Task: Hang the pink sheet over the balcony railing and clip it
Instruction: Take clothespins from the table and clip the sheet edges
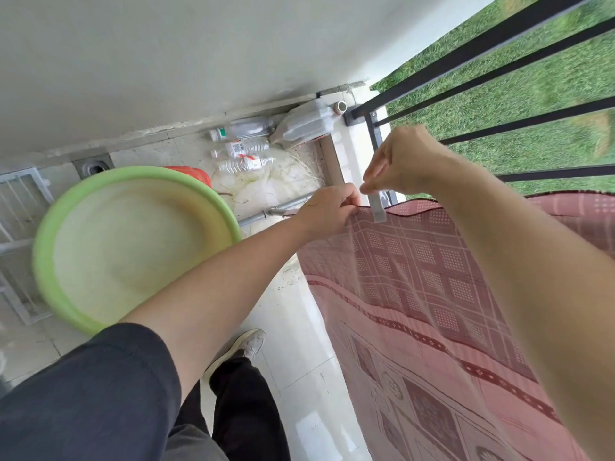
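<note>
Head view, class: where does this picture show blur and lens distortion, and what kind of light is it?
Head view: motion blur smears the grass and the green basin rim; the wide lens bends the railing bars and tilts the wall; soft, even daylight, no hard shadows; the clip and pink sheet edge look slightly soft.

A home balcony: black railing (pixel 499 66) over grass (pixel 519 104) (green washbasin (pixel 50 261) nearby).

Sheet (pixel 432 294) over railing (pixel 499 64) at right — basin (pixel 53 261) on floor left, bottles (pixel 243 151) beyond by wall.
</note>
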`<action>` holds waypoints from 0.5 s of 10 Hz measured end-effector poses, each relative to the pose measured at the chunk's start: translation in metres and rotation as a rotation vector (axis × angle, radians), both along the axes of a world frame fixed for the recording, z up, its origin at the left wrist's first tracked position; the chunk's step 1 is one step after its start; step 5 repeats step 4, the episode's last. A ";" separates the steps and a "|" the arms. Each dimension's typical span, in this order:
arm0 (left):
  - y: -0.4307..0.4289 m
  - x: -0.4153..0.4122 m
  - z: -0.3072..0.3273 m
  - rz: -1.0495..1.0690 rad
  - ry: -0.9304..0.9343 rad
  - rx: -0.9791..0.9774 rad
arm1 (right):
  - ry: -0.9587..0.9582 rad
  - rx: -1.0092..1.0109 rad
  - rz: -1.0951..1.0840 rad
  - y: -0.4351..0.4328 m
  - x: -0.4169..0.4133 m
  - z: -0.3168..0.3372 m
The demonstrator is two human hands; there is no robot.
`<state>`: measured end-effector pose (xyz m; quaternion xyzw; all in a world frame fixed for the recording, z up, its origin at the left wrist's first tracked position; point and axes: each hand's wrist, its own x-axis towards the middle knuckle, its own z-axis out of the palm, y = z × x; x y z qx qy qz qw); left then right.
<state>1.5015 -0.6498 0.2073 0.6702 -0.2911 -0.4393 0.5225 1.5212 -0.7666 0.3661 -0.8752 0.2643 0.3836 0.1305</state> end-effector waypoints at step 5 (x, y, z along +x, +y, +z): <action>-0.001 0.004 -0.003 0.106 0.104 0.054 | -0.097 -0.152 0.090 0.001 -0.025 -0.004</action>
